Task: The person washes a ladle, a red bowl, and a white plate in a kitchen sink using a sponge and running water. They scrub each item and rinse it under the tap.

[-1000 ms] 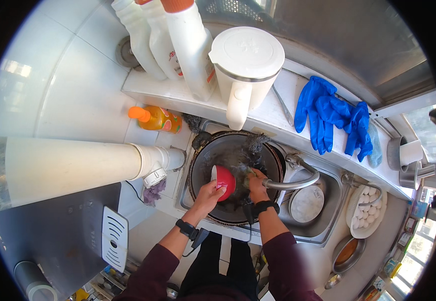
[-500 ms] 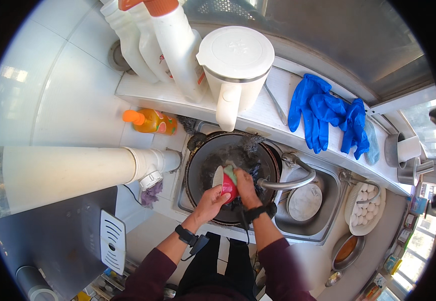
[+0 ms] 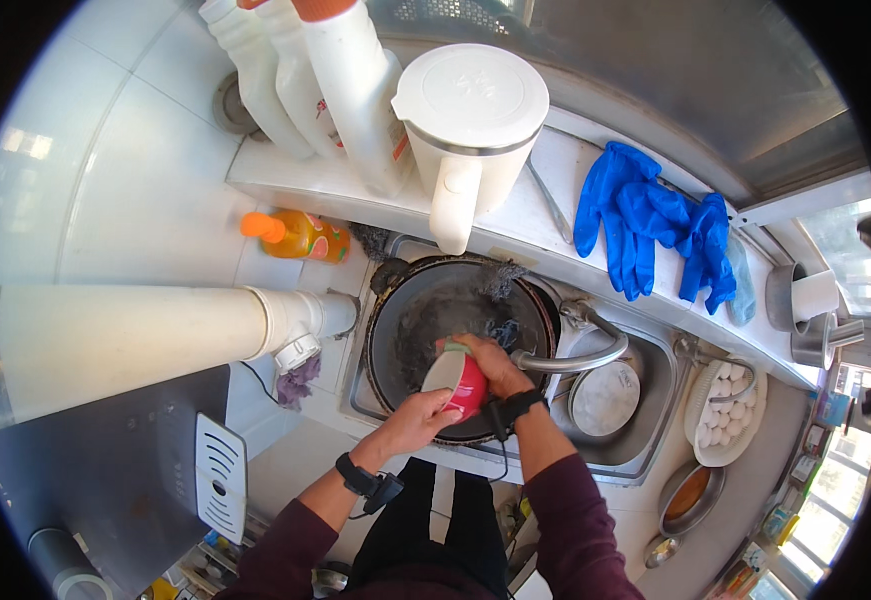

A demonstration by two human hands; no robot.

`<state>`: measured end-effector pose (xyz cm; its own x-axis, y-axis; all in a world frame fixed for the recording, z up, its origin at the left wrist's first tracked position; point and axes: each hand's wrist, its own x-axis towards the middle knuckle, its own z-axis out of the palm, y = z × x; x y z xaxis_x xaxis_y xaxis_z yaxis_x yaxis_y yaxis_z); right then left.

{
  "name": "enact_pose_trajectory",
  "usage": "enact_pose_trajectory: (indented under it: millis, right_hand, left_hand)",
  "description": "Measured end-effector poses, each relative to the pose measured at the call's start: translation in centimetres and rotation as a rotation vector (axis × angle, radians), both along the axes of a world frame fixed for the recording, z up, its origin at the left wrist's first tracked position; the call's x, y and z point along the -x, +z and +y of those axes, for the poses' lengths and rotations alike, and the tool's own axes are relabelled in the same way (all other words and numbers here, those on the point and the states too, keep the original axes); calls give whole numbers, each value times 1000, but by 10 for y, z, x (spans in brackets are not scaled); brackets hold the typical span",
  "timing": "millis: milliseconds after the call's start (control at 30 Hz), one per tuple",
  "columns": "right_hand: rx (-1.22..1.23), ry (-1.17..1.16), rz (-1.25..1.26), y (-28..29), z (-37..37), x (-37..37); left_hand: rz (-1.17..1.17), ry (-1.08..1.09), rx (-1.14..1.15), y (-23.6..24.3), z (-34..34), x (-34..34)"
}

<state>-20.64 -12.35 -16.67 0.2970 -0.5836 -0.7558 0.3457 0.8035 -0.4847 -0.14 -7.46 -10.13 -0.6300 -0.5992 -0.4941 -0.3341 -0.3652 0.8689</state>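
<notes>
A red bowl (image 3: 470, 390) with a white inside is tilted over a large dark round pan (image 3: 395, 340) that fills the left sink basin. My left hand (image 3: 417, 422) grips the bowl's near left side, thumb on the red outer wall. At its far rim, my right hand (image 3: 495, 366) presses a small pale green cleaning cloth (image 3: 452, 347) against the bowl; the fingers partly hide the cloth. Dark, murky water lies in the pan. The curved metal faucet (image 3: 585, 362) reaches in just right of my right hand.
A white dish (image 3: 605, 397) sits in the right basin. Beyond the sink, a ledge carries a cream pitcher (image 3: 470, 130), white bottles (image 3: 355, 90) and blue gloves (image 3: 645, 220). An orange bottle (image 3: 310, 238) stands left; a thick pipe (image 3: 135, 325) crosses nearby. Right lies an egg basket (image 3: 723, 452).
The bowl has turned so more of its white inside shows, and it has come slightly nearer to me. My right hand and the green cloth have shifted to its far rim.
</notes>
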Motion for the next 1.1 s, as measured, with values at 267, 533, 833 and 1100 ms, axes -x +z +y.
enact_pose_trajectory:
  millis: [267,533,833,1100]
  right_hand:
    - [1120,12,1313,46,71,-46]
    - [607,530,613,-30,-5,1]
    - [808,261,1286,39,58,-56]
    - [1028,326,1257,68,108,-53]
  left_hand:
    - [-141,-38,89,4,-22,-1]
    - [66,109,43,-18,2,13]
    - [652,834,-1127,-33,11,7]
    - [623,948,-1047,-17,7,21]
